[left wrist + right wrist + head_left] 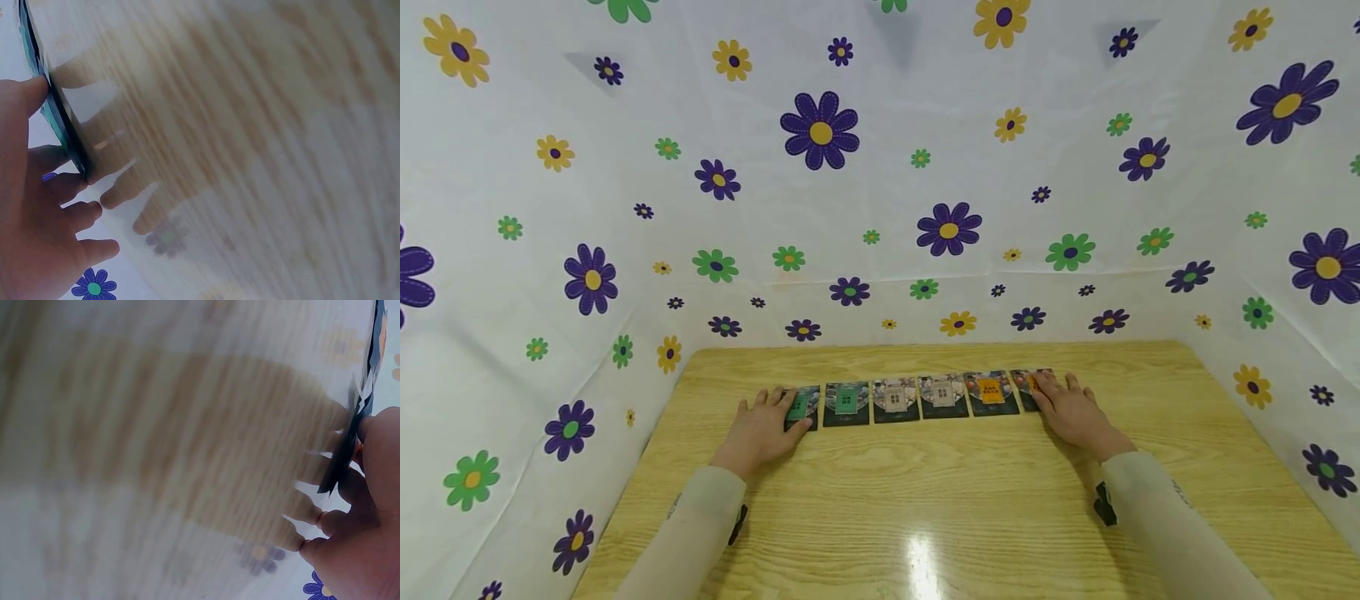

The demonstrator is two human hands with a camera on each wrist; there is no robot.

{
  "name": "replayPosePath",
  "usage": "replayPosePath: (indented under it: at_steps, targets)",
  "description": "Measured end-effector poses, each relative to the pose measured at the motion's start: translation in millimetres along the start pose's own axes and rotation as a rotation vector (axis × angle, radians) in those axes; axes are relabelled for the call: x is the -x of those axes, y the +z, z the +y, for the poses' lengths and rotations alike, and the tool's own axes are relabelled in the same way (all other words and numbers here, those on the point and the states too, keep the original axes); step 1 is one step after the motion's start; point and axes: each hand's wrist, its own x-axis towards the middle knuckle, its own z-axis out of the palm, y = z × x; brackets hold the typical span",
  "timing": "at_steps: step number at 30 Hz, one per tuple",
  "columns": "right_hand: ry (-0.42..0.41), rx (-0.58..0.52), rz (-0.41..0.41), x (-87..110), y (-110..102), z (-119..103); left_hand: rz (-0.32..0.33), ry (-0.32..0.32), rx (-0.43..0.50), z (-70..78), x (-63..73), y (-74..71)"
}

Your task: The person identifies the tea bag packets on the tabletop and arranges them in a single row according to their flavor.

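Several flat square cards lie side by side in a row on the table, each dark along its front, with a printed picture and a coloured panel. My left hand (762, 428) rests with spread fingers on the leftmost green-panelled card (803, 407), its thumb at the card's right side. On the rightmost orange-panelled card (1022, 383) lies my right hand (1077, 417), covering much of it. Between them are a green card (846, 403), two pale cards (895, 400) and an orange card (992, 392). Both wrist views show each card edge-on beside the fingers.
The wood-grain table (880, 500) reflects light near its front. White cloth (880, 192) with purple, green and yellow flowers stands behind the table and along both sides. A dark strap piece (1105, 504) shows under the right wrist.
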Motion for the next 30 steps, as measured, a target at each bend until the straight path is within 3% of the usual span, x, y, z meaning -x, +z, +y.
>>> replayPosePath:
  at_steps: [10,24,30]
  targets:
    - [0.006,-0.002,0.000,-2.1,-1.4,-0.3,0.003,-0.003,0.039,-0.7,-2.7,0.9]
    - [-0.002,-0.074,0.046,-7.6,-4.1,2.0,0.026,-0.004,0.171,-7.6,-5.0,0.2]
    - [-0.013,-0.121,0.066,-10.7,-11.3,-3.1,0.061,0.014,0.149,-4.4,-8.7,-5.3]
